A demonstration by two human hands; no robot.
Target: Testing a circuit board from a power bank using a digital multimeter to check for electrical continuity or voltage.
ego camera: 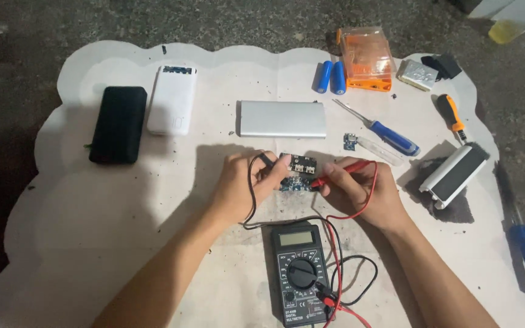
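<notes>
Circuit board (pixel 296 172), above multimeter (pixel 301 273): left hand (pixel 238 188) pinching black probe (pixel 267 160), right hand (pixel 360 191) pinching red probe (pixel 341 172), tips meeting contacts.

One head-worn camera, looking steeply down and forward over the white mat (pixel 123 243), fairly close; both forearms enter from the bottom edge, mat's far edge near frame top.

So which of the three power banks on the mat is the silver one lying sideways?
The silver power bank just above the hands, lying lengthwise across the mat. The black power bank and white power bank sit upright side by side at the left.
</notes>
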